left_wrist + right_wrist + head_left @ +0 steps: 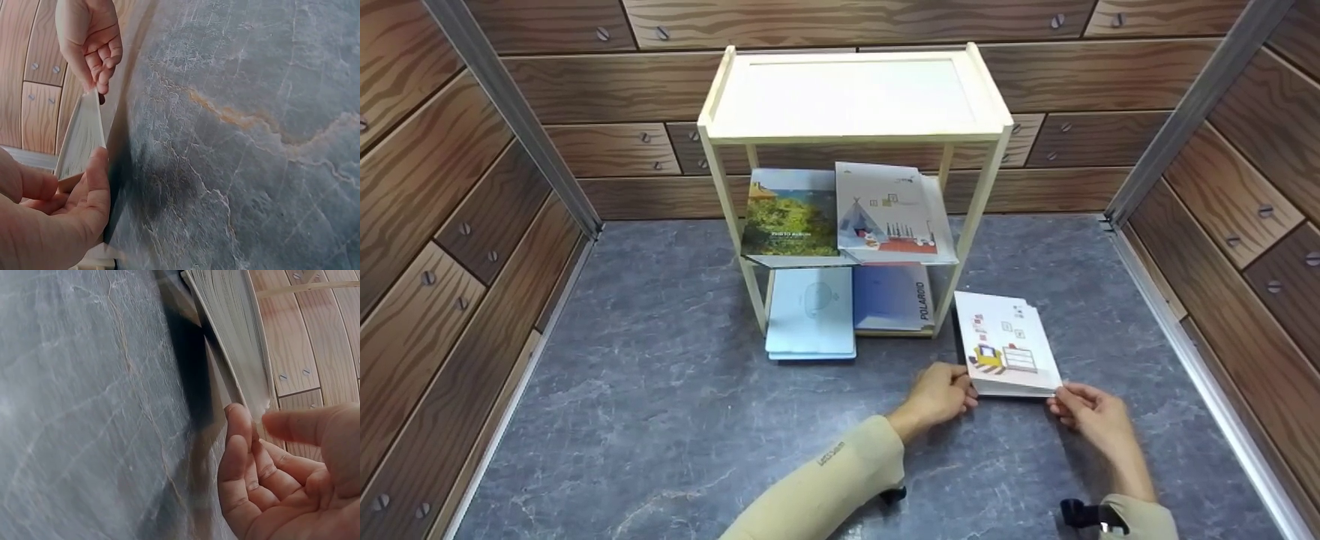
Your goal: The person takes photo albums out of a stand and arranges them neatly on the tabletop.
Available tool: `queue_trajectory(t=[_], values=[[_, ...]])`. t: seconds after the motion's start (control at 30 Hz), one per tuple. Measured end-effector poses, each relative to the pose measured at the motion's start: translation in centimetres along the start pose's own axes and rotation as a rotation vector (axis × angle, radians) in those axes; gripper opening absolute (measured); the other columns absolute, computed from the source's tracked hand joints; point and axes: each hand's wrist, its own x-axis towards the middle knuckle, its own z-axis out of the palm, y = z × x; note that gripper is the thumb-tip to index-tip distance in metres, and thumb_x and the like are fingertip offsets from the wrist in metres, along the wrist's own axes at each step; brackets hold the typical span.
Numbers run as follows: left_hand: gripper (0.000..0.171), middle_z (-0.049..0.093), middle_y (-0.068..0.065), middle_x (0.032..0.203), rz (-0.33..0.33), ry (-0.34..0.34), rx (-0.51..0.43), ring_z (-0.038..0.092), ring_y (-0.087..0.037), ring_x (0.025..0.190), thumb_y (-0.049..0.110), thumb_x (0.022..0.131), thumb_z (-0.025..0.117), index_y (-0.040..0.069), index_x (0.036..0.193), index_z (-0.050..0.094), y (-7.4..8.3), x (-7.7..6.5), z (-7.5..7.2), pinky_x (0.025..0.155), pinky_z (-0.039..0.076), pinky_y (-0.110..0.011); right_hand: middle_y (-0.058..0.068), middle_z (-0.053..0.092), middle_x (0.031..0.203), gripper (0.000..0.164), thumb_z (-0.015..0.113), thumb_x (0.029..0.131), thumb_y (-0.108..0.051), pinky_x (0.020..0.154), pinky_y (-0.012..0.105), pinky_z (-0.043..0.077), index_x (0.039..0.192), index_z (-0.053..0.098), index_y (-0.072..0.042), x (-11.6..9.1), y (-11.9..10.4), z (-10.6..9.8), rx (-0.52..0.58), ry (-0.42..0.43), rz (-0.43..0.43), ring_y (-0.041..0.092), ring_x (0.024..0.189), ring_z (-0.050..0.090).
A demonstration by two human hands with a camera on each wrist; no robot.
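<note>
A thick white album [1009, 345] with a drawn room scene on its cover is right of the small wooden shelf [855, 139]. My left hand [937, 394] pinches its near left corner, and my right hand [1095, 420] holds the near right corner between thumb and fingers. From the left wrist, the page edges [81, 138] show between both hands. The right wrist view shows the thumb at one cover and curled fingertips at the other, with a dark shadow [188, 354] on the floor under the album.
On the shelf's middle level lie a green landscape album [791, 214] and a white illustrated album [885, 206]. Below are a pale blue book [810, 311], jutting out in front, and a blue POLAROID album [889, 296]. Wood-patterned walls [1260, 180] enclose the grey marbled floor [660, 420].
</note>
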Motion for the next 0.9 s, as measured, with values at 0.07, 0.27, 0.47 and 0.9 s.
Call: queue_trajectory(t=[0.07, 0.27, 0.47, 0.9], values=[[0.03, 0.08, -0.009, 0.091, 0.0, -0.001, -0.011, 0.081, -0.02, 0.081, 0.005, 0.109, 0.058, 0.0, 0.134, 0.073, -0.02, -0.08, 0.03, 0.062, 0.06, -0.019, -0.019, 0.077, 0.083, 0.056, 0.058, 0.112, -0.014, 0.075, 0.016, 0.061, 0.151, 0.04, 0.022, -0.01, 0.09, 0.05, -0.001, -0.007, 0.004, -0.008, 0.076, 0.07], [0.027, 0.079, -0.008, 0.09, 0.001, 0.003, 0.004, 0.078, -0.016, 0.079, 0.004, 0.107, 0.06, 0.003, 0.129, 0.076, -0.35, -0.22, 0.07, 0.062, 0.058, -0.018, -0.015, 0.078, 0.09, 0.059, 0.057, 0.112, -0.015, 0.078, 0.015, 0.061, 0.154, 0.036, 0.022, -0.18, 0.19, 0.33, -0.014, -0.023, -0.009, -0.009, 0.079, 0.069], [0.029, 0.08, -0.009, 0.089, 0.015, -0.001, 0.024, 0.072, -0.011, 0.073, 0.007, 0.106, 0.062, 0.006, 0.132, 0.076, -0.45, -0.49, -0.09, 0.055, 0.049, -0.015, -0.005, 0.08, 0.099, 0.059, 0.056, 0.113, -0.015, 0.079, 0.015, 0.061, 0.154, 0.036, 0.022, -0.09, 0.23, 0.56, -0.041, -0.031, -0.009, -0.01, 0.08, 0.068], [0.039, 0.077, -0.004, 0.089, 0.001, -0.028, 0.062, 0.056, -0.004, 0.067, 0.011, 0.106, 0.063, 0.009, 0.145, 0.068, -0.38, -0.74, 0.0, 0.058, 0.044, -0.018, 0.004, 0.081, 0.109, 0.061, 0.056, 0.113, -0.018, 0.08, 0.014, 0.06, 0.155, 0.035, 0.021, 0.29, 0.48, 0.46, -0.072, -0.043, -0.005, -0.012, 0.081, 0.066]])
